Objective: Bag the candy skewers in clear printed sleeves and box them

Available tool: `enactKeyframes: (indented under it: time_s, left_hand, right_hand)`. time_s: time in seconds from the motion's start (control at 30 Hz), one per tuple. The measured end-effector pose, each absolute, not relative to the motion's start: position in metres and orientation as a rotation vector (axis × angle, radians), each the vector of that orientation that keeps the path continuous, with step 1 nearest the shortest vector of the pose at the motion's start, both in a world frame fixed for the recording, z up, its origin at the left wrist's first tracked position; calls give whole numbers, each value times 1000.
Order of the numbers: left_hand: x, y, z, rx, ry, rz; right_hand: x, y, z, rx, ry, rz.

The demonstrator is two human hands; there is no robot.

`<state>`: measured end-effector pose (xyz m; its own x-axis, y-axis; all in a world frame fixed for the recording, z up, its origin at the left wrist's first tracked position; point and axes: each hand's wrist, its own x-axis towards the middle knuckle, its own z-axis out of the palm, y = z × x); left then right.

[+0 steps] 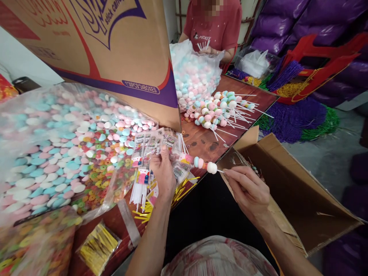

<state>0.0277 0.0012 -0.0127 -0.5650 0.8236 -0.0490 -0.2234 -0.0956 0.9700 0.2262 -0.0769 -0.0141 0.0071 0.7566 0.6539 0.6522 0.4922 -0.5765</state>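
Note:
My right hand [248, 189] pinches the thin white stick of a candy skewer [212, 168], which points left with soft pink, white and blue pieces threaded on it. The skewer's far end sits at the mouth of a small clear printed wrapper [184, 157]; how deep it goes in I cannot tell. My left hand [163, 172] is closed on that wrapper, thumb up. Beneath it lie more printed wrappers [140, 151], white sticks [139, 193] and loose gold twist ties [184, 188].
A large bag of pastel candies [48, 153] covers the left side, beside a tall carton [120, 50]. Finished skewers [215, 111] lie piled at the far edge. An open cardboard box [299, 191] stands at right. Across the table sits a person [214, 27] holding white sticks.

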Motion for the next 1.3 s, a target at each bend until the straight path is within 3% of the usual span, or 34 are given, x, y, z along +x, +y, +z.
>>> enactKeyframes:
  time_s: [0.37,0.57,0.93,1.3]
  left_hand:
    - [39,4,-30,642,1406,1745]
    - [43,-1,-24,596,1314,1696]
    - [60,-14,-13,524,1019,1413]
    - [60,-16,-12,464,865,1285]
  right_hand:
    - [215,-85,-31,-1263,-1762,222]
    - [216,-79,-34,-1294,-1765,451]
    - [191,-73,-33,-1277,-1892,289]
    - [180,-74,-29,-1294,-1236,1231]
